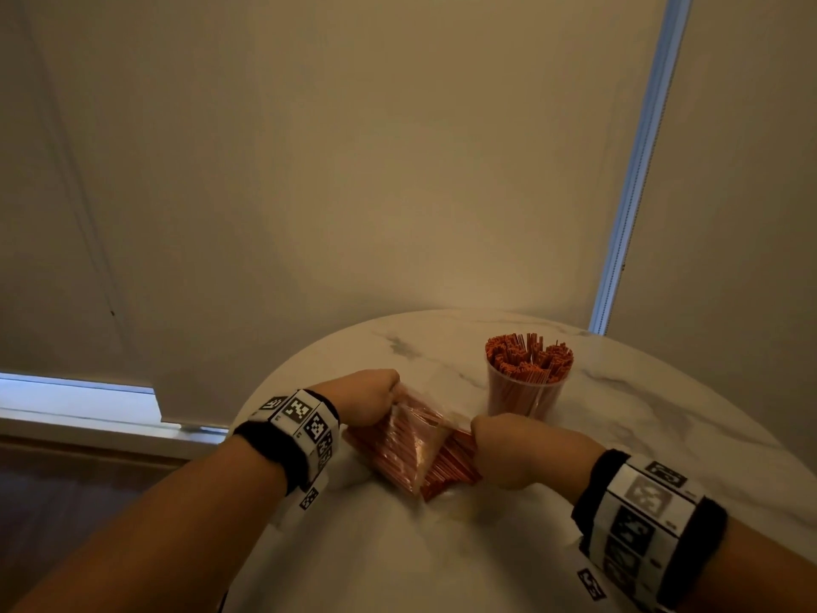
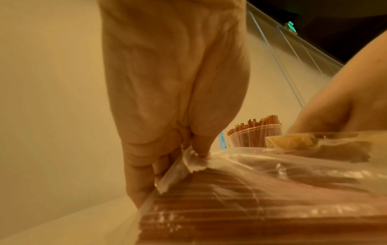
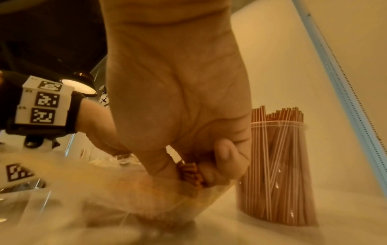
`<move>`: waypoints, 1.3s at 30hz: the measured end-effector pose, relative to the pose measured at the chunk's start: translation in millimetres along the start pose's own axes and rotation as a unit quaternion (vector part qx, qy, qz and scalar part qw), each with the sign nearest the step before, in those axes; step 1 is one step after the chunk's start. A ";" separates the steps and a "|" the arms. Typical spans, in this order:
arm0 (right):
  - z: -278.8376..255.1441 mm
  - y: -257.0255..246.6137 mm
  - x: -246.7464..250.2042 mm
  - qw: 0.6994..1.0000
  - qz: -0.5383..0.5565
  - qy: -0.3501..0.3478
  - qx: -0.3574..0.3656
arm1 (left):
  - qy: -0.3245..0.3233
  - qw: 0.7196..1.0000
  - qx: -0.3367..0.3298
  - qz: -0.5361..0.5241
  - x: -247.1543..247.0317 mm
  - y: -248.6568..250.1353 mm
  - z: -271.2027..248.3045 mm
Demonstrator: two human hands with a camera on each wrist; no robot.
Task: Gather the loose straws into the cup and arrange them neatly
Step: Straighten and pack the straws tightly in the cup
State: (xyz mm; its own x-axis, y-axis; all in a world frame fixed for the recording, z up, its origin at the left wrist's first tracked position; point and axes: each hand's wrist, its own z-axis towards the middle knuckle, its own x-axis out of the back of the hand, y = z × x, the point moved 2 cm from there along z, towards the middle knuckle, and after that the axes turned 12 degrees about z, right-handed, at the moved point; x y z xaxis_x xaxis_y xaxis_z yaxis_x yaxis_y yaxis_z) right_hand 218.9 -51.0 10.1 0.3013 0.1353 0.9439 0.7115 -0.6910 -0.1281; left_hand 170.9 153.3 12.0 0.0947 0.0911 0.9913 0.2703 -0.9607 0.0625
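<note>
The straws (image 1: 413, 449) not yet in the cup lie packed inside a clear plastic bag (image 1: 398, 435) flat on the marble table (image 1: 663, 435), between the two hands, their long axis running from the near-right up toward the far-left as the head view shows it. The cup (image 1: 526, 393) stands upright just beyond the bag and to the right, already crowded with upright straws, so it sits nearer the right hand (image 1: 517, 449) than the left hand (image 1: 367, 398). The left hand pinches the bag's far edge between thumb and curled fingers. The right hand is curled round a bundle of straw ends at the bag's near-right end, though whether through the plastic or inside the opening is unclear. Only the right wrist view shows those ends poking out of the fist — the head view sees only the back of the hand. The left wrist view alone shows the film pulled taut — a judgement: the bundle is about to be drawn out toward the cup.
</note>
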 end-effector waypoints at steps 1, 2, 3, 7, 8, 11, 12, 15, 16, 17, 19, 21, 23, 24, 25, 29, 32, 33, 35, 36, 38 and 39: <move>0.8 0.5 -2.5 1.000 0.008 -0.002 -0.004 | 0.002 1.000 0.001 -0.001 1.7 -0.4 0.7; 1.8 1.2 -4.5 1.000 0.026 0.002 -0.009 | 0.005 1.000 0.001 -0.003 3.8 -0.5 0.9; 2.6 1.8 -6.2 0.999 0.047 0.011 -0.013 | 0.010 1.000 -0.001 -0.004 6.4 0.0 0.9; 8.6 -1.7 -6.1 0.998 0.040 0.048 0.006 | 0.038 0.999 -0.017 -0.023 17.7 5.9 -0.8; 10.1 -3.1 -4.7 0.998 0.037 0.053 0.012 | 0.043 0.998 -0.016 -0.031 19.9 7.5 -1.1; 14.6 -3.7 -1.4 0.994 0.081 0.065 0.021 | 0.060 0.996 -0.009 -0.063 23.0 8.3 -1.5; 15.0 -3.5 -1.1 0.993 0.096 0.063 0.018 | 0.064 0.995 -0.007 -0.071 23.1 7.6 -1.4; 16.2 -2.9 -4.7 0.993 0.109 0.038 0.002 | 0.069 0.995 0.001 -0.072 21.9 5.5 0.2; 16.1 -3.0 -5.9 0.994 0.107 0.031 -0.004 | 0.067 0.995 0.009 -0.068 21.0 4.1 1.1; 15.3 -3.2 -5.9 0.994 0.104 0.027 -0.008 | 0.065 0.996 0.019 -0.064 19.9 2.4 2.5; 13.5 -1.2 -4.0 0.994 0.108 0.033 -0.010 | 0.064 0.995 0.048 -0.056 17.1 -3.7 5.9; 9.6 2.7 -3.1 0.994 0.110 0.025 -0.001 | 0.068 0.993 0.085 -0.055 15.6 -13.3 9.7; 5.5 8.2 -3.7 0.994 0.113 0.015 0.004 | 0.075 0.988 0.124 -0.058 14.7 -25.6 12.8; 3.4 11.3 -3.8 0.991 0.131 0.020 -0.003 | 0.075 0.985 0.144 -0.060 14.3 -31.5 13.2; 1.2 14.1 -3.5 0.988 0.154 0.027 -0.011 | 0.072 0.982 0.161 -0.062 13.6 -36.9 13.8; -5.5 20.2 3.9 0.971 0.231 0.063 -0.011 | 0.084 0.979 0.177 -0.061 16.2 -36.9 14.2; -7.3 18.2 11.0 0.928 0.353 0.116 0.007 | 0.189 0.962 0.120 -0.158 29.0 -9.3 5.4; -6.3 16.9 14.3 0.911 0.389 0.136 0.016 | 0.193 0.951 0.096 -0.221 33.1 4.0 1.7; -2.1 13.5 21.0 0.889 0.424 0.168 0.041 | 0.137 0.919 0.054 -0.366 36.3 33.2 -3.1; 1.2 11.3 24.3 0.883 0.430 0.180 0.055 | 0.100 0.892 0.035 -0.440 36.9 47.9 -3.9; 7.5 5.3 30.2 0.882 0.417 0.205 0.081 | 0.067 0.798 0.002 -0.598 39.5 72.2 -1.8; 10.5 1.8 31.7 0.888 0.396 0.216 0.095 | 0.077 0.743 -0.003 -0.665 41.9 81.8 0.5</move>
State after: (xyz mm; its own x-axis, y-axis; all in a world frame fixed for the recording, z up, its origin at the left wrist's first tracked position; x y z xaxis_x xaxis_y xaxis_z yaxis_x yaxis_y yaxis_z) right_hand 236.4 -40.6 36.6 0.5126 -0.6516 0.5591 0.4924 -0.3104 -0.8131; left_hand 197.5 78.6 58.6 -0.3633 0.9302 0.0534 0.0232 -0.0482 0.9986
